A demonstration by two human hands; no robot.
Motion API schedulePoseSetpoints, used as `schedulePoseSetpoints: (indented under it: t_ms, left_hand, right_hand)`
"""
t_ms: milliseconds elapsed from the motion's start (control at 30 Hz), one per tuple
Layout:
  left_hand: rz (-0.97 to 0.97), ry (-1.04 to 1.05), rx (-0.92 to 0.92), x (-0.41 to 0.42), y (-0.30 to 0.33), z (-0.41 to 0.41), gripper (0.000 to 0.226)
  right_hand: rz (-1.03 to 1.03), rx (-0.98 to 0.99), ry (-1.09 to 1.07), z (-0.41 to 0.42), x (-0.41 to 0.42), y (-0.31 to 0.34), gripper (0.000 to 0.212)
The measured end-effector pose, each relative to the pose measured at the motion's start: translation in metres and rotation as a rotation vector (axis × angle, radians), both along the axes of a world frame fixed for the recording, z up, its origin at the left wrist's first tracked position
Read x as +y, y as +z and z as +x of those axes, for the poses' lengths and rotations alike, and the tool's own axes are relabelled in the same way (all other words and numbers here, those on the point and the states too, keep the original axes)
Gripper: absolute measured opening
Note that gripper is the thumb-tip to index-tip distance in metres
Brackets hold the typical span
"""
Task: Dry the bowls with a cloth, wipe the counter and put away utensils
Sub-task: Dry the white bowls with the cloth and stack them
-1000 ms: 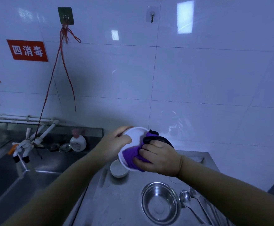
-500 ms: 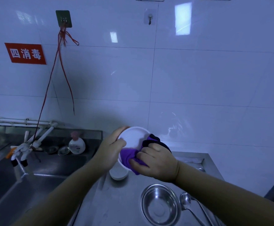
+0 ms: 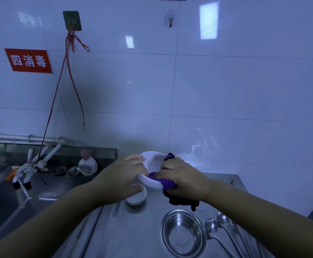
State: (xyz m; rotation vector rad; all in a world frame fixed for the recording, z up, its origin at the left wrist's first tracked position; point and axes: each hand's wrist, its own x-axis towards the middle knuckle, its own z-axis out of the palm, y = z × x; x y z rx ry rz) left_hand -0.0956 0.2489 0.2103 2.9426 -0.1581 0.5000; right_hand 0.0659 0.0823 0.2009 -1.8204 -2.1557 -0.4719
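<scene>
My left hand (image 3: 123, 176) grips the left rim of a white bowl (image 3: 152, 162), held tilted above the steel counter (image 3: 133, 235). My right hand (image 3: 184, 176) presses a purple cloth (image 3: 165, 183) over the bowl's near rim, and the cloth's dark end hangs below the hand. A smaller white bowl (image 3: 136, 199) stands on the counter under my left hand. A steel bowl (image 3: 182, 234) sits in front, with two steel spoons (image 3: 219, 231) lying to its right.
A steel sink (image 3: 6, 200) lies to the left with a white tap (image 3: 24, 172) over it. A soap bottle (image 3: 87, 164) and small lids stand on the sink's back ledge. White tiled wall behind; red strings hang from a hook (image 3: 71, 20).
The bowl has tipped so its opening faces more upward. My right hand has slid the cloth from inside the bowl down to the near rim. The view tilted slightly downward.
</scene>
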Motion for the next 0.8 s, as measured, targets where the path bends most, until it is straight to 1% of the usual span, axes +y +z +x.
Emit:
schedulePoseSetpoints:
  t_ms: [33, 67, 133, 200, 233, 267, 333, 367, 400, 433, 500, 567, 667, 700, 800]
  left_hand:
    - [0.059, 0.008, 0.000, -0.001, 0.002, 0.000, 0.011]
    - [0.077, 0.012, -0.005, -0.002, 0.004, 0.001, 0.009]
    - [-0.003, -0.003, -0.014, 0.001, 0.006, 0.000, 0.008]
    - [-0.150, 0.024, 0.027, 0.006, 0.002, -0.004, 0.005]
    - [-0.266, 0.055, 0.060, 0.008, -0.002, -0.006, 0.006]
    - [-0.426, 0.078, 0.072, 0.010, -0.006, -0.009, 0.008]
    - [-0.844, 0.092, 0.031, 0.009, -0.014, -0.012, 0.016]
    - [-1.038, 0.085, 0.007, 0.007, -0.017, -0.012, 0.019]
    - [-1.192, 0.073, -0.018, 0.004, -0.020, -0.010, 0.019]
    - [-1.296, 0.061, -0.048, -0.001, -0.022, -0.006, 0.019]
    - [-1.415, 0.038, -0.103, -0.015, -0.021, 0.002, 0.021]
    - [-1.535, -0.032, -0.151, -0.029, -0.018, 0.009, 0.026]
    - [-1.711, -0.083, -0.245, -0.043, -0.011, 0.018, 0.028]
    - [-1.755, -0.089, -0.269, -0.046, -0.009, 0.019, 0.029]
    - [-1.789, -0.117, -0.294, -0.052, -0.006, 0.022, 0.032]
  right_hand:
    - [-0.003, 0.036, 0.014, -0.002, -0.001, 0.001, 0.044]
    - [-0.005, 0.069, 0.031, -0.004, -0.002, 0.002, 0.045]
    - [0.028, 0.151, 0.052, -0.002, -0.006, 0.005, 0.046]
    - [0.121, 0.283, 0.025, 0.006, -0.012, 0.008, 0.048]
    - [0.187, 0.388, -0.019, 0.010, -0.014, 0.009, 0.052]
    - [0.270, 0.518, -0.084, 0.012, -0.016, 0.009, 0.057]
    - [0.448, 0.786, -0.219, 0.013, -0.018, 0.008, 0.066]
    - [0.514, 0.898, -0.263, 0.011, -0.017, 0.006, 0.066]
    - [0.553, 0.979, -0.281, 0.008, -0.014, 0.005, 0.063]
    - [0.563, 1.030, -0.271, 0.003, -0.011, 0.005, 0.062]
    - [0.536, 1.067, -0.202, -0.009, -0.003, 0.006, 0.061]
    - [0.517, 1.069, -0.147, -0.022, 0.005, 0.005, 0.052]
    - [0.585, 1.069, -0.150, -0.035, 0.011, 0.004, 0.044]
    - [0.616, 1.010, -0.149, -0.037, 0.012, 0.002, 0.040]
    - [0.618, 0.698, -0.126, -0.044, 0.014, -0.008, 0.033]
